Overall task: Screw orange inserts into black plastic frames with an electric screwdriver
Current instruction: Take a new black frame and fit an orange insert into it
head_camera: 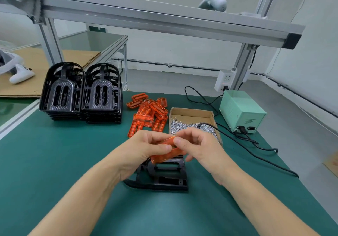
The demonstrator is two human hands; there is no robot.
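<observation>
Both hands, left hand [146, 145] and right hand [197, 144], pinch a translucent orange plastic insert [165, 156] just above a black plastic frame [164, 177] on the green mat; squaring it to the opening should help seating.

A mint-green box [242, 111] (its cable plugged in) sits on the green mat [54, 153]. Cardboard [36, 67] lies on the neighbouring bench.
</observation>
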